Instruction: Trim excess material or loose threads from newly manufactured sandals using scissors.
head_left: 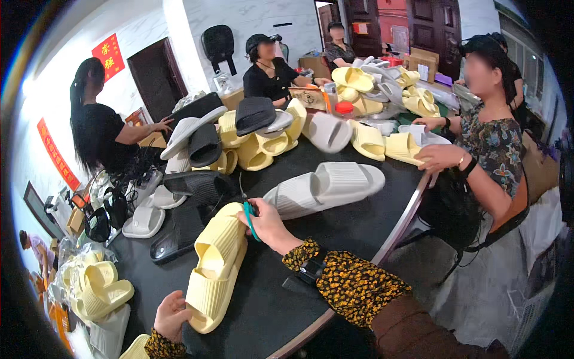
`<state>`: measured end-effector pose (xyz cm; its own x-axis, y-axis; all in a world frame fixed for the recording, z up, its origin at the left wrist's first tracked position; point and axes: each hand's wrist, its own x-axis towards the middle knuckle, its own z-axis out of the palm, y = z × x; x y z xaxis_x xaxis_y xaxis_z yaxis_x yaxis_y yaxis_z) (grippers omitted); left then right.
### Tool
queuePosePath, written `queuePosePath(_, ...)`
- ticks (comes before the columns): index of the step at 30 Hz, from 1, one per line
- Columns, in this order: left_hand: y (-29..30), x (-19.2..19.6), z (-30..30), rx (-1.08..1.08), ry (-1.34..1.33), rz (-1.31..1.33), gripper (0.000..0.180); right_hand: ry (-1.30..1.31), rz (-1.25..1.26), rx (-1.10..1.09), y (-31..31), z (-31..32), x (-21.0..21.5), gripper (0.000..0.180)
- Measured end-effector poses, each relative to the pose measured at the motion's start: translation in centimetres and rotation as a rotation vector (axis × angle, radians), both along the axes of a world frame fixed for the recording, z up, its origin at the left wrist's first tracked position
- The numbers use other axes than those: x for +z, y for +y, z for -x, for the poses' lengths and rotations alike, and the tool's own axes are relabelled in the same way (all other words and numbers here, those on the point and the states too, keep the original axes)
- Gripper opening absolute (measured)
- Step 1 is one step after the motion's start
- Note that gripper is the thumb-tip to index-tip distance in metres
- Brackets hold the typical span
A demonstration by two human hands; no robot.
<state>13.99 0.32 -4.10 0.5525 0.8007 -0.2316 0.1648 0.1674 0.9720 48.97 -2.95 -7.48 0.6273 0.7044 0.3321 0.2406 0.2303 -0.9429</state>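
Observation:
In the middle of the table lies a pair of pale yellow slippers, placed end to end and slanting toward me. My left hand pinches the near end of the pair at its left edge. At the far end, my right hand is closed around teal-handled scissors; their blades are hidden. My right fingers are beside the yellow toe, and I cannot tell whether they touch it. Just beyond that hand rests a grey slipper pair. Black slippers lie left of the yellow pair.
A heap of yellow, grey and black slippers covers the table's far side. More yellow slippers pile up at the left. A co-worker sits at the right, touching a yellow slipper. Other people work around the table.

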Motion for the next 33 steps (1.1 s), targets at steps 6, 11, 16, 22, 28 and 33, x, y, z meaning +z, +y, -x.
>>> queuePosePath(6, -1.9, 1.8, -0.8, -0.148, 0.011, 0.202, 0.060, 0.050, -0.009, 0.062, 0.0, -0.1, -0.4, 0.051)
queuePosePath(11, -4.4, 3.7, -3.0, -0.122, -0.146, 0.231, 0.064, 0.144, -0.040, 0.062, -0.5, 0.3, 0.3, 0.056)
queuePosePath(16, -3.8, 4.2, -2.8, -0.119, -0.296, 0.229, 0.067, 0.322, -0.167, 0.215, -1.6, 0.9, 2.4, 0.049)
queuePosePath(22, -2.3, 5.2, -2.9, -0.097, -0.369, 0.123, 0.059, 0.514, -0.191, 0.229, -3.1, 1.1, 4.4, 0.041)
queuePosePath(28, -2.1, 8.7, -8.5, -0.032, -0.240, -0.182, 0.045, 0.546, 0.013, 0.379, -3.1, 1.6, 3.8, 0.042)
queuePosePath(33, 0.8, 9.9, -15.5, -0.340, -0.411, -0.018, 0.049, 0.544, -0.001, 0.411, -3.2, 1.6, 2.7, 0.042)
